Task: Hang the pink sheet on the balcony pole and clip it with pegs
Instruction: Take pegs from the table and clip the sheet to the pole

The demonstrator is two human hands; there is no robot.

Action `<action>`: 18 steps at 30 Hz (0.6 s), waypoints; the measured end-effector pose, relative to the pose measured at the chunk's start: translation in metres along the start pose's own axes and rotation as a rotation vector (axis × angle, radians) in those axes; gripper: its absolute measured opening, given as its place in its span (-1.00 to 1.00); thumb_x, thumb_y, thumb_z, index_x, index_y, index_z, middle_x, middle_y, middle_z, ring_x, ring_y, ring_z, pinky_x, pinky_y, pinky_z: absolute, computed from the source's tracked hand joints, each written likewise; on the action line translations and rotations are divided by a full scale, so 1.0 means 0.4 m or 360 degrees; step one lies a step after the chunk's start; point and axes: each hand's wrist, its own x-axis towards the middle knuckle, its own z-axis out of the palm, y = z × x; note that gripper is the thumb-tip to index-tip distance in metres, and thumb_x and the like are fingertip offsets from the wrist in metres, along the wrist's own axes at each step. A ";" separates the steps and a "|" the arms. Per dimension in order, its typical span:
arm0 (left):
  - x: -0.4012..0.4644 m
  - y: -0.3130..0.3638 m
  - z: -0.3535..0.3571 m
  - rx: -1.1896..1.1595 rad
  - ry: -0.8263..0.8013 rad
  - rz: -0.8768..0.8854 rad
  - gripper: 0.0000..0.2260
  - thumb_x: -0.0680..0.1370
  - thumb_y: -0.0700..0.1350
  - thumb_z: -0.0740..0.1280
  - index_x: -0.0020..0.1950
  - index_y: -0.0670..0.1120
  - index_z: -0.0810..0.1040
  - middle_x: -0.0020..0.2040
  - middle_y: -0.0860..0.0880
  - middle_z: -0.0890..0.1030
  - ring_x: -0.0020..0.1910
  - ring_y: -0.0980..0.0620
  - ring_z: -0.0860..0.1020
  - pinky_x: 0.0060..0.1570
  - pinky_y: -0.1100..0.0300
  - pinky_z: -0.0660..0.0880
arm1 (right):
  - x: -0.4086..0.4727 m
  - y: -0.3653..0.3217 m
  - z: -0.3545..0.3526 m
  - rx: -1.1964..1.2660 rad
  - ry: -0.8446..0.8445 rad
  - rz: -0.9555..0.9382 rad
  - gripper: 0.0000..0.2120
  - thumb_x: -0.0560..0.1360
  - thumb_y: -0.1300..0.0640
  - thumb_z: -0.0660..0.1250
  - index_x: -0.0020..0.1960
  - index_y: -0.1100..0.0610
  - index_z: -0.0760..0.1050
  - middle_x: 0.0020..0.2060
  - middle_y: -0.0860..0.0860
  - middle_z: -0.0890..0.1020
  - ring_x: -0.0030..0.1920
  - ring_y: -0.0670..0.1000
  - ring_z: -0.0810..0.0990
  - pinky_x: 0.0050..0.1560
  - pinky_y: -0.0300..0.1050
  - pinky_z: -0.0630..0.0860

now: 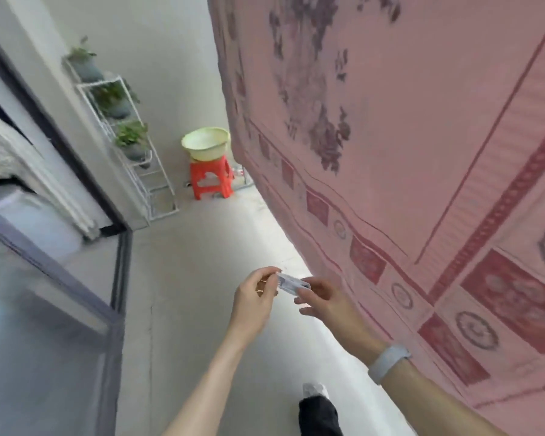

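The pink sheet (406,146) with dark floral print and red patterned borders hangs down along the right side, filling the upper right. The pole is out of view above. Low in the middle, both hands meet on a small pale peg (291,284). My left hand (255,297) pinches its left end with curled fingers. My right hand (320,298), with a grey band on the wrist, holds its right end between thumb and fingers. The hands are just left of the sheet's lower edge, not touching it.
A yellow-green basin (205,143) sits on a red plastic stool (211,179) at the far end of the balcony. A white plant rack (139,158) with potted plants stands by the left wall. A dark-framed sliding door (117,247) runs along the left. My leg and shoe (315,401) are below.
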 end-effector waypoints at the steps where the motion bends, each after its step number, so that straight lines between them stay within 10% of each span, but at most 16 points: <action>1: 0.077 0.001 -0.005 0.0055 0.0044 0.0001 -0.85 0.54 -0.25 0.24 -0.05 -0.04 0.55 -0.16 -0.03 0.61 -0.31 0.24 0.53 -0.24 0.48 0.41 | 0.081 -0.024 0.005 -0.0012 -0.0030 -0.0037 -0.89 0.46 0.22 0.33 -0.02 0.18 0.46 -0.10 0.12 0.58 -0.20 -0.01 0.62 -0.22 -0.21 0.57; 10: 0.735 0.071 -0.131 0.1282 0.0435 0.0306 -0.70 0.49 -0.12 0.28 0.23 -0.05 0.47 0.17 -0.04 0.52 0.16 -0.07 0.45 0.08 0.11 0.26 | 0.757 -0.333 0.043 -0.0636 0.0091 -0.0556 -0.64 0.46 0.17 0.36 0.22 0.16 0.39 -0.05 -0.02 0.54 -0.07 -0.03 0.53 -0.19 -0.50 0.40; 18: 1.191 -0.053 -0.346 0.1480 0.0497 0.0229 -0.68 0.54 -0.11 0.21 0.29 -0.06 0.41 0.25 -0.01 0.46 0.26 -0.02 0.38 0.17 0.08 0.26 | 1.259 -0.434 0.216 -0.0691 -0.0041 -0.0643 -0.77 0.43 0.17 0.38 0.06 0.13 0.47 -0.18 -0.12 0.59 -0.13 -0.15 0.56 -0.22 -0.58 0.37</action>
